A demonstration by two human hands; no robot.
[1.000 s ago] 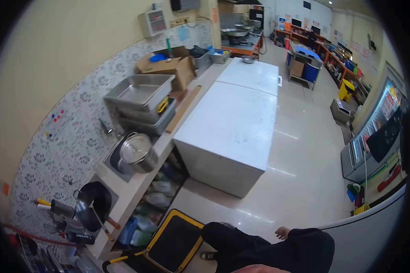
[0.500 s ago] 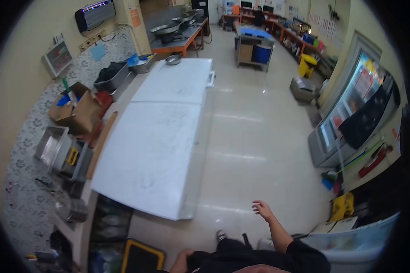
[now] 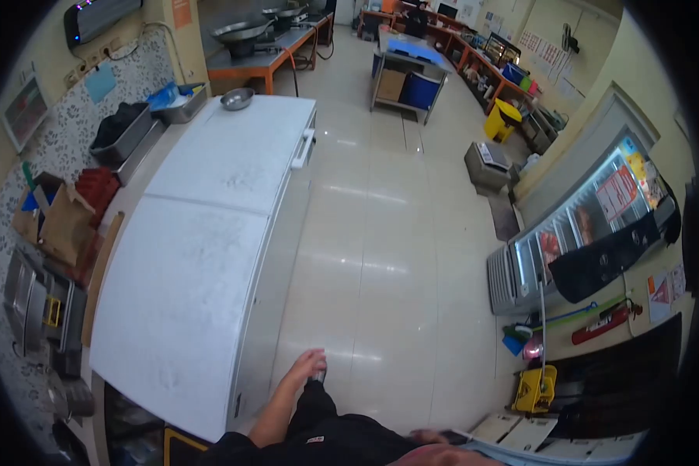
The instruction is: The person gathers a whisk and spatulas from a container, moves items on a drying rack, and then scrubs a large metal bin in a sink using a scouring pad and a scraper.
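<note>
while the left hand (image 3: 307,363) hangs empty, fingers (image 3: 316,357) apart, the white chest freezer (image 3: 186,287) beside it looks scuffed

Head camera looks forward and steeply down, from close above, over chest freezer (image 3: 202,256) and floor (image 3: 380,233).

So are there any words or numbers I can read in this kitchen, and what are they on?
Nothing here is sharp enough to read.
Red and white poster on the display fridge: print too blurred.
Orange sign, top left: too small.
Row of papers, far end: too small.
Leaflet, right edge: blurred.
</note>
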